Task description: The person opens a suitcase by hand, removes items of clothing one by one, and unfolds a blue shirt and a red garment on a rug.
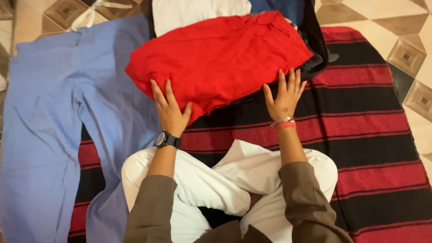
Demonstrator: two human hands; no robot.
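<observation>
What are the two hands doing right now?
Left hand: open, flat on the red folded cloth.
Right hand: open, fingers spread, touching its near edge.

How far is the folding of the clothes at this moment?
Done: the red garment already looks folded and lies on a stack of dark and white clothes. In hand: the left hand and right hand lie flat on its near edge. Left: the blue garment lies spread, unfolded.

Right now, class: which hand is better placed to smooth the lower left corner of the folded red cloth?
Left. The left hand already lies on the red cloth at that corner. The right hand rests at its other lower edge, over the striped blanket.
</observation>
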